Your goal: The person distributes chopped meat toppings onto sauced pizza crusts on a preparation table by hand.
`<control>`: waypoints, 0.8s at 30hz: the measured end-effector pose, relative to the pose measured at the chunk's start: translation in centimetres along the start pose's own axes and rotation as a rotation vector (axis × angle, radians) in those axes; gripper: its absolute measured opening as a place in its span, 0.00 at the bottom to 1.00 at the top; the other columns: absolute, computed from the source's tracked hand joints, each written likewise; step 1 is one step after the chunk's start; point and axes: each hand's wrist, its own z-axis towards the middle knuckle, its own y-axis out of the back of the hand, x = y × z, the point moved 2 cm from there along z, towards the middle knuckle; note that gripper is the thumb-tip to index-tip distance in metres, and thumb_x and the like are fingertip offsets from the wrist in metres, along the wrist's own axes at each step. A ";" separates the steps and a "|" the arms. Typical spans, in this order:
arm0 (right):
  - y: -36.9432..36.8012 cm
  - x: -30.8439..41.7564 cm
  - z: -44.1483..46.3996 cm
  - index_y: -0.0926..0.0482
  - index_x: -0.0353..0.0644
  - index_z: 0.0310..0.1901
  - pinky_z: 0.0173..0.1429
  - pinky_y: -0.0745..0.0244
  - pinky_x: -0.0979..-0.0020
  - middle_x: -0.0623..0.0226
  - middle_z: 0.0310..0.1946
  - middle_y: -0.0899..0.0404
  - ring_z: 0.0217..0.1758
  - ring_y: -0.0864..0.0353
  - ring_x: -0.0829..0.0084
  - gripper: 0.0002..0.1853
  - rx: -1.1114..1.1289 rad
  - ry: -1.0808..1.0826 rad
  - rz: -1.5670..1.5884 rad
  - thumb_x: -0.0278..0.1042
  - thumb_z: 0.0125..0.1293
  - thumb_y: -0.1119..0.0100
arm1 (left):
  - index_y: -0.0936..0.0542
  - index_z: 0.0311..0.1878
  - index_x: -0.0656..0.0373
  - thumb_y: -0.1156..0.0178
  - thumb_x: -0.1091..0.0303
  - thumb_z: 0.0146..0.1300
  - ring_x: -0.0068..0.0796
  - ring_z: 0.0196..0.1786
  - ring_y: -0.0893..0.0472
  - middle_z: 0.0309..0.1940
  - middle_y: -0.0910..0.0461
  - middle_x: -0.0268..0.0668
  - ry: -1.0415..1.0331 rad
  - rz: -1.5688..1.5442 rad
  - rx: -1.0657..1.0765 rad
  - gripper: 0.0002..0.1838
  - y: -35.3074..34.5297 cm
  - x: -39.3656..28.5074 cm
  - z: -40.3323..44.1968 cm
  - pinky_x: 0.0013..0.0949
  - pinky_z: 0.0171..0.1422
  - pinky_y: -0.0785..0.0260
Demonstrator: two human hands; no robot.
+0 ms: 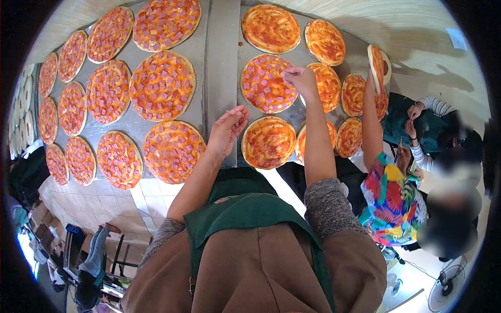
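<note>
Table (222, 57), smooth grey, prob. metal, carries rows of round pizzas (162, 85); cube-topped pizza (265, 86) lies at hands, beyond plain sauced pizza (269, 142), circular, so no long axis; right hand (301, 82) nearer, over its right side, fingertips pressed together, can't tell if on a cube; left hand (228, 129) half-curled by near-left edge, contents unclear; sauce glossy; pink cubes (280, 99) sq-cut, approx. even

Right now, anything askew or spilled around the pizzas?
Yes: at the right, a sauced pizza base is tipped nearly on edge at a co-worker's outstretched arm, while the pizza under the right hand lies flat. Likely being handled, not fallen. No obvious spill.
</note>
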 end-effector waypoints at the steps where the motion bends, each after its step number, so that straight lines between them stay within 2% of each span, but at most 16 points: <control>1: 0.0 -0.3 0.2 0.17 0.31 0.32 0.31 0.25 0.75 0.64 0.23 0.17 0.24 0.19 0.76 0.09 0.000 0.009 -0.079 0.29 0.57 0.33 | 0.27 0.59 0.66 0.46 0.69 0.69 0.27 0.54 0.22 0.52 0.22 0.39 0.001 -0.003 0.000 0.18 0.0 0.1 0.1 0.28 0.62 0.30; 4: 0.2 0.5 -0.1 0.16 0.33 0.28 0.30 0.27 0.71 0.62 0.21 0.18 0.22 0.20 0.75 0.11 0.001 -0.065 -0.285 0.34 0.54 0.30 | 0.27 0.59 0.66 0.46 0.69 0.69 0.27 0.54 0.22 0.52 0.22 0.39 0.011 0.007 -0.007 0.18 0.2 0.1 0.1 0.28 0.62 0.30; 7: 0.2 -0.2 0.9 0.16 0.34 0.28 0.32 0.26 0.65 0.56 0.22 0.18 0.24 0.18 0.66 0.13 0.050 -0.038 -0.369 0.37 0.51 0.29 | 0.27 0.59 0.66 0.46 0.69 0.69 0.27 0.54 0.22 0.52 0.22 0.39 0.005 0.012 -0.003 0.18 0.3 0.1 0.1 0.28 0.62 0.30; 10: 0.1 -0.6 1.6 0.16 0.34 0.29 0.36 0.25 0.61 0.52 0.24 0.18 0.29 0.17 0.56 0.14 -0.016 0.027 -0.490 0.39 0.50 0.29 | 0.27 0.59 0.66 0.47 0.69 0.69 0.27 0.54 0.22 0.52 0.22 0.39 0.013 0.022 -0.028 0.18 0.1 0.1 0.1 0.28 0.61 0.30; 13: -0.4 -0.7 1.8 0.16 0.35 0.24 0.27 0.28 0.70 0.63 0.18 0.20 0.22 0.20 0.74 0.13 -0.117 0.095 -0.652 0.38 0.50 0.27 | 0.27 0.59 0.66 0.47 0.69 0.70 0.27 0.55 0.22 0.52 0.22 0.39 -0.004 0.025 0.010 0.17 0.1 0.3 0.2 0.28 0.61 0.29; 16: -0.2 -0.2 1.1 0.16 0.34 0.27 0.28 0.26 0.71 0.62 0.21 0.18 0.25 0.18 0.75 0.10 -0.190 0.121 -0.761 0.33 0.51 0.29 | 0.27 0.59 0.66 0.47 0.69 0.70 0.27 0.55 0.22 0.52 0.22 0.39 -0.002 0.026 0.019 0.18 -0.2 0.2 0.2 0.28 0.61 0.30; 19: 1.0 -0.3 0.2 0.17 0.32 0.31 0.30 0.24 0.74 0.62 0.23 0.17 0.26 0.18 0.76 0.06 -0.113 0.050 -0.408 0.26 0.54 0.33 | 0.28 0.59 0.66 0.47 0.69 0.70 0.27 0.55 0.22 0.52 0.22 0.39 0.001 0.014 0.014 0.18 -0.3 0.2 0.3 0.27 0.61 0.29; 22: 1.3 -2.7 0.1 0.16 0.35 0.31 0.34 0.22 0.72 0.58 0.26 0.16 0.27 0.15 0.72 0.05 -0.045 -0.022 0.031 0.25 0.55 0.39 | 0.28 0.60 0.67 0.47 0.69 0.70 0.28 0.55 0.22 0.52 0.22 0.39 -0.001 0.002 0.020 0.18 -0.3 0.2 0.4 0.28 0.61 0.30; 24: 1.1 -3.0 -0.3 0.16 0.35 0.31 0.33 0.21 0.73 0.60 0.25 0.16 0.26 0.15 0.73 0.05 -0.010 -0.032 -0.049 0.23 0.55 0.41 | 0.28 0.60 0.67 0.47 0.69 0.70 0.28 0.56 0.22 0.52 0.22 0.40 -0.003 0.006 0.028 0.18 -0.5 0.2 0.3 0.28 0.62 0.30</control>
